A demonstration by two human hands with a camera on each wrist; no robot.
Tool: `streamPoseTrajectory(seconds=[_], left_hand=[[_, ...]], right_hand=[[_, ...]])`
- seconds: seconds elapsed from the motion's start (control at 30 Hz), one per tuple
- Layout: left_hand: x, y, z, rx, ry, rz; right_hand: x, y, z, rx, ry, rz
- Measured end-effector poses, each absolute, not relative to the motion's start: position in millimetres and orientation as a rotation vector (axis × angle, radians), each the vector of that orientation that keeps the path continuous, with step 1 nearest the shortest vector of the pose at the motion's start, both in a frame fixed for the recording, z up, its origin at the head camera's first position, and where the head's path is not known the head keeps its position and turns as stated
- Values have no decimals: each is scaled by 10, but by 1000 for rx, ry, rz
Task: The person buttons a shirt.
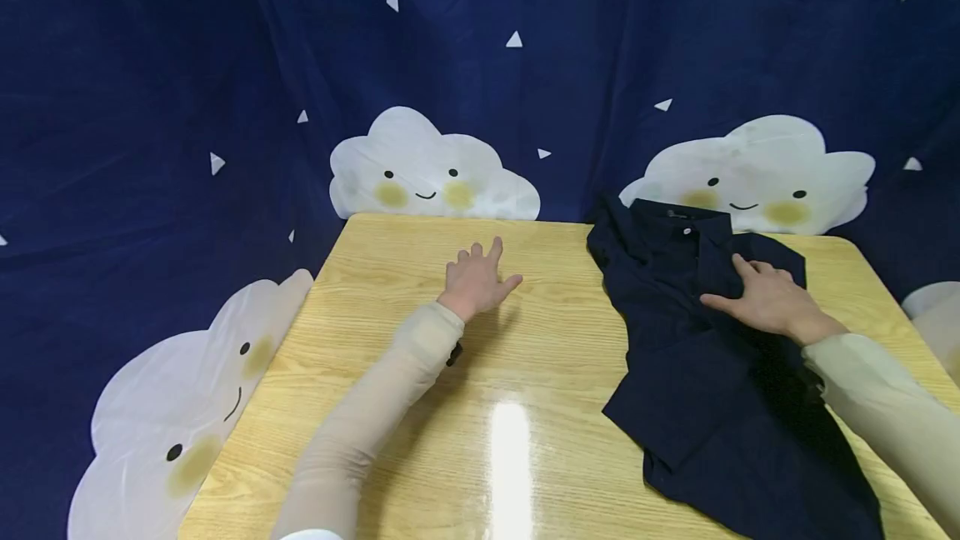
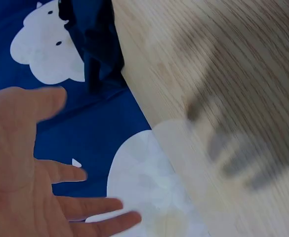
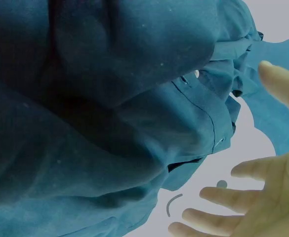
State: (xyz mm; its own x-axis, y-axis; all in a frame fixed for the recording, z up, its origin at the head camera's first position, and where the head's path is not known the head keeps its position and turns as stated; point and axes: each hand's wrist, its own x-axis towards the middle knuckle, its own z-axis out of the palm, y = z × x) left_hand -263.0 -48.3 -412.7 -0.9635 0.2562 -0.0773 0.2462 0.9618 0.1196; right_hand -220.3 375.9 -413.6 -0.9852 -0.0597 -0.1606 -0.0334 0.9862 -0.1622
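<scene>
Navy collared shirt point(image 1: 675, 373) lies at the bench's point(image 1: 375, 273) three o'clock; right hand point(image 1: 768, 298) over it, left hand point(image 1: 478, 277) toward eleven, both spread, empty; likely a reaching step, next needing gripped fabric.

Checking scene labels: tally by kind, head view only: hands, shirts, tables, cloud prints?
Left hand and right hand: 2
Dark blue shirt: 1
Wood-grain table: 1
Cloud prints: 4, two cut off by the frame
Total: 8
</scene>
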Motion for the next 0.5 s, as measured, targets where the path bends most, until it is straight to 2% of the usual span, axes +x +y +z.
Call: streamPoseTrajectory(seconds=[0.5], left_hand=[[-2563,-151,-4173,690,2980,104]], right_hand=[[-2281,3866,-4183,-126,2943,-233]])
